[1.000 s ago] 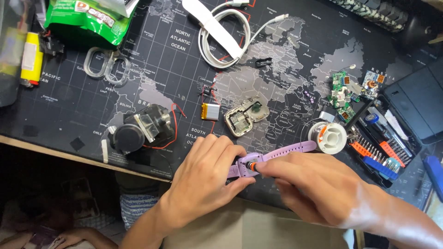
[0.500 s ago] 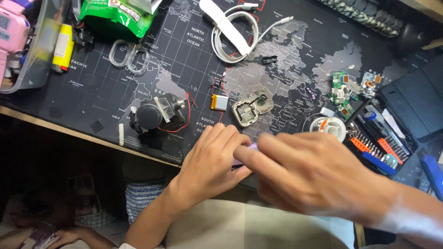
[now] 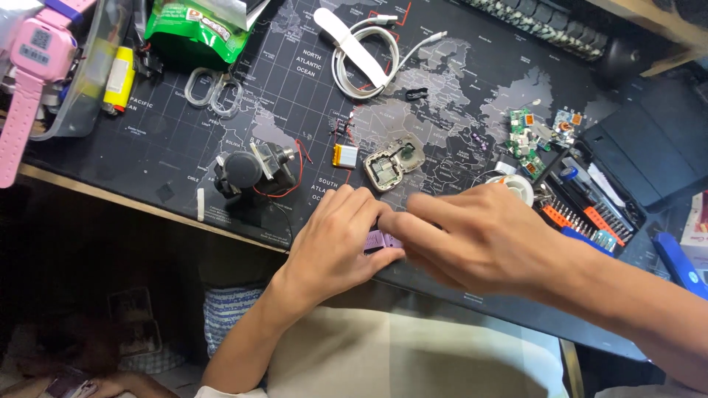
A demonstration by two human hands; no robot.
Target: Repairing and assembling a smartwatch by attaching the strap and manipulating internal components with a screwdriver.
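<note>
Strap: purple watch strap (image 3: 380,240) sits at the near edge of the mat, pinched between both hands; only a short piece shows between the fingers.
Left hand: left hand (image 3: 335,239) curls its fingers and thumb around the strap, wrist coming in from 7 o'clock over the desk edge.
Right hand: right hand (image 3: 483,236) closes its fingertips on the same strap from 3 o'clock, forearm running off toward 4 o'clock.
Mat: world-map desk mat (image 3: 295,96) has its near edge just under the hands, with a dark gap below the desk at 8 o'clock.
Far left: pink watch (image 3: 33,66) hangs over the desk edge at 10 o'clock, well apart.
Left of hands: small black motor part (image 3: 251,171) with red wire lies at 10 o'clock, near; bare mat shows between it and the left hand.
Ahead: open watch case (image 3: 392,162) and flat yellow battery (image 3: 344,155) lie at 12 o'clock, near the knuckles.
Right: screwdriver bit tray (image 3: 590,214) crowds 2 o'clock, just beside the right hand.
</note>
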